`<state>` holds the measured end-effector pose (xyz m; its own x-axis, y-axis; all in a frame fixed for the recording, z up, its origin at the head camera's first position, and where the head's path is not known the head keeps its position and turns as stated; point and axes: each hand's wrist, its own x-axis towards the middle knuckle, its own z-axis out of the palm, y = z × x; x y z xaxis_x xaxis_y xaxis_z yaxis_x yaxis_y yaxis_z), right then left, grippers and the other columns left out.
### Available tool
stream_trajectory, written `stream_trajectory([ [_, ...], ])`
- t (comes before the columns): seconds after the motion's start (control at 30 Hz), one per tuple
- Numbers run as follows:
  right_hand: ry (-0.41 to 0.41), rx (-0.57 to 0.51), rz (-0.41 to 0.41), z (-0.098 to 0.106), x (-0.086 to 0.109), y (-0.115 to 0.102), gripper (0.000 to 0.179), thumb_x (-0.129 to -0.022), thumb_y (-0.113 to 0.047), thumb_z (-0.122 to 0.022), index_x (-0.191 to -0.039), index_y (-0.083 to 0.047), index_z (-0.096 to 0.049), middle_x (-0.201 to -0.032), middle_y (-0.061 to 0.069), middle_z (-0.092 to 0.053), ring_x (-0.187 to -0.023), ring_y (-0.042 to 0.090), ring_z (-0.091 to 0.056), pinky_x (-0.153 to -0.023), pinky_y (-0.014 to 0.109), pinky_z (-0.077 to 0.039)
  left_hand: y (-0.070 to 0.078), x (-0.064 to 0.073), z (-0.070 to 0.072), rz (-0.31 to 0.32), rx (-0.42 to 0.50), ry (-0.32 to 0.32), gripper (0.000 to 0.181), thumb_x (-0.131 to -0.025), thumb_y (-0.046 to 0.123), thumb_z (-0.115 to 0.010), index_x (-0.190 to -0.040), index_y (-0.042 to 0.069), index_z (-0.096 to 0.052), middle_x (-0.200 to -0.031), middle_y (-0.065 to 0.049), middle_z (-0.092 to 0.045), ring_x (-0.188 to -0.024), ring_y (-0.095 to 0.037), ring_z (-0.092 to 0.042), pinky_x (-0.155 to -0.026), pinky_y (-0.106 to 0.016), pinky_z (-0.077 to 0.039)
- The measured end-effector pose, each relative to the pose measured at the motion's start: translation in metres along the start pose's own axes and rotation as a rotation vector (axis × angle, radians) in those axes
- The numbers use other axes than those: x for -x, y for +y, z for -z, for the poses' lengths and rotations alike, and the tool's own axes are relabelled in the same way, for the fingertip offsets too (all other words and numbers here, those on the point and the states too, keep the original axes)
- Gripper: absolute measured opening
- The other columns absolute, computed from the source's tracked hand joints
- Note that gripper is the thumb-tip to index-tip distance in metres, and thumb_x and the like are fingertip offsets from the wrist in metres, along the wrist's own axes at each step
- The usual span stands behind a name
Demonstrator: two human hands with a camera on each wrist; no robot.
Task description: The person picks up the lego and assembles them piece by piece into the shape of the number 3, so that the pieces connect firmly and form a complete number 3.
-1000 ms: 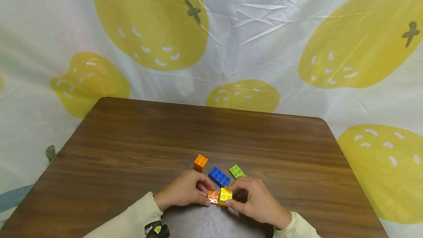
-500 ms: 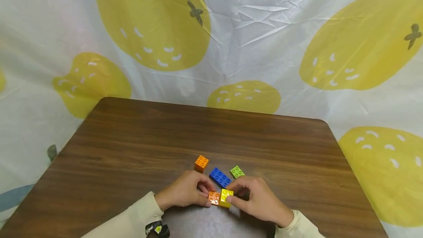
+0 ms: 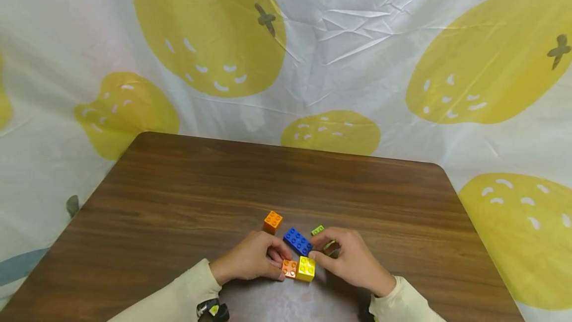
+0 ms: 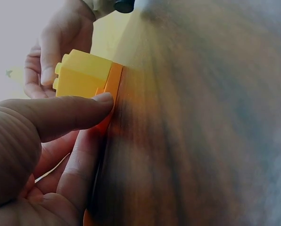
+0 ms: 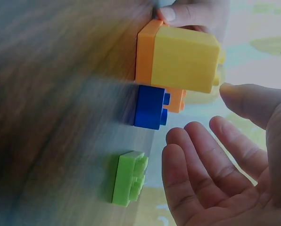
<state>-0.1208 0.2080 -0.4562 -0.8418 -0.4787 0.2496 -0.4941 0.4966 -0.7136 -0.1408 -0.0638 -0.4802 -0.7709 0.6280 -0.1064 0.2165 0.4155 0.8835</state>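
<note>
With thumb and fingers my left hand (image 3: pixel 251 258) pinches the left end of a flat orange toy building brick (image 3: pixel 289 268) on the table. A taller yellow brick (image 3: pixel 306 268) sits on that brick's right end, studs up, as the right wrist view (image 5: pixel 185 59) also shows. My right hand (image 3: pixel 350 261) holds nothing; its fingers are spread and relaxed, apart from the yellow brick. It hovers beside a long blue brick (image 3: pixel 297 241) and partly covers a green brick (image 3: pixel 317 230) in the head view. Studs and side of the green brick show in the right wrist view.
A tall orange brick (image 3: pixel 273 221) stands behind my left hand, left of the blue one. All of this lies near the front of a brown wooden table (image 3: pixel 223 178). Behind it hangs a white cloth (image 3: pixel 339 63) printed with yellow fruit.
My right hand has let go of the yellow brick and moved slightly back and right, over part of the green brick. The left hand keeps its hold on the flat orange brick.
</note>
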Motion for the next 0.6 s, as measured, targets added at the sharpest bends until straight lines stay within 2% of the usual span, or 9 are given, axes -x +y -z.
stream_trajectory([
  [0.1, 0.006, 0.016, -0.016, 0.0, -0.003, 0.001, 0.02, -0.09, -0.019, -0.086, -0.107, -0.011, -0.079, -0.096, 0.0, -0.08, -0.084, 0.006, -0.072, -0.07, 0.033, -0.065, 0.0, 0.0, 0.0, -0.001, 0.005, 0.0, 0.03, -0.073, 0.013, -0.097, -0.098, 0.017, -0.08, -0.088, 0.01, -0.077, -0.077, -0.002, -0.069, -0.069, -0.019, -0.059],
  [0.37, -0.027, 0.039, -0.079, -0.001, -0.01, 0.004, 0.025, -0.089, -0.025, -0.087, -0.109, -0.011, -0.078, -0.1, 0.001, -0.079, -0.089, 0.018, -0.075, -0.074, 0.032, -0.065, -0.001, -0.001, 0.0, -0.008, -0.004, 0.0, 0.03, -0.073, 0.012, -0.096, -0.098, 0.017, -0.08, -0.087, 0.01, -0.077, -0.077, -0.002, -0.069, -0.069, -0.019, -0.058],
  [0.6, -0.057, 0.043, -0.086, -0.005, -0.015, 0.01, 0.026, -0.09, -0.026, -0.087, -0.11, -0.014, -0.078, -0.103, -0.001, -0.079, -0.091, 0.017, -0.073, -0.075, 0.031, -0.064, -0.001, -0.001, 0.0, -0.005, -0.007, -0.006, 0.03, -0.073, 0.013, -0.096, -0.099, 0.017, -0.08, -0.088, 0.01, -0.077, -0.077, -0.002, -0.069, -0.069, -0.019, -0.058],
])
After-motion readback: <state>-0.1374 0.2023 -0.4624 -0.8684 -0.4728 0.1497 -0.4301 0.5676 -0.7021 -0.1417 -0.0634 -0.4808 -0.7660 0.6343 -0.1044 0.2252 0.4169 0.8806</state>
